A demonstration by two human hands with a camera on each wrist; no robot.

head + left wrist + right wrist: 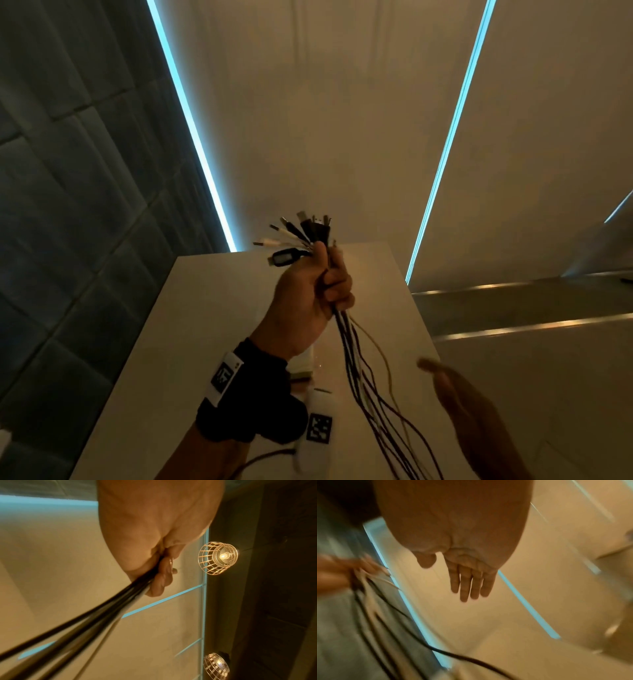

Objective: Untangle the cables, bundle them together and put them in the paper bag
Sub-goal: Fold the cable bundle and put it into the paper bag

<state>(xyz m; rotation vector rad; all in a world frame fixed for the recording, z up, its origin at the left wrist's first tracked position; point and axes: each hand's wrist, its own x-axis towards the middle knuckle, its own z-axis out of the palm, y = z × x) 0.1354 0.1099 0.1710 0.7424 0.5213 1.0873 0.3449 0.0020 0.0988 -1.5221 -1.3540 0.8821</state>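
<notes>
Left hand (310, 291) fist clenches cables (356, 359) below fanned plugs. Right hand (469, 411) right, fingers straight, apparently empty, blurred. Risk: loose grip, dangling strands slip, retangle.

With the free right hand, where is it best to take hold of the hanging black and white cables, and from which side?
Probably just below the left hand, where the black and white cables run straight and close together; lower down they spread apart. The open right hand is beside them, so come from the right and wrap the fingers around.
</notes>
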